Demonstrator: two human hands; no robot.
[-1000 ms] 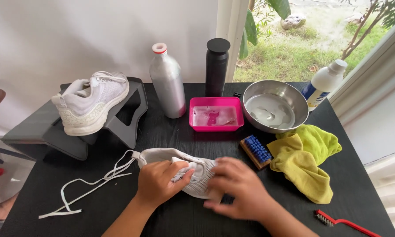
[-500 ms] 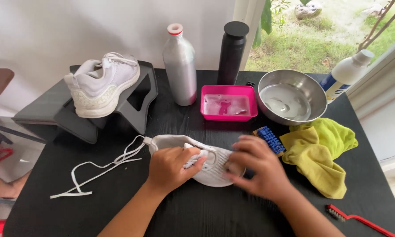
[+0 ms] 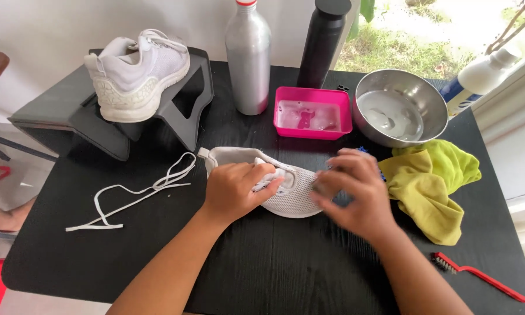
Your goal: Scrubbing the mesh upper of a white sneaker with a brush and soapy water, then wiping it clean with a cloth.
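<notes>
Right hand perhaps nearer toe

the scene is brightly lit by daylight from the window at upper right, where the view outside is overexposed. soft highlights are seen on the steel bowl and the silver bottle. only faint shadows are cast on the black table. the right hand is motion-blurred; the rest is rendered sharp.

Shoe before tray, beside cloth
</notes>
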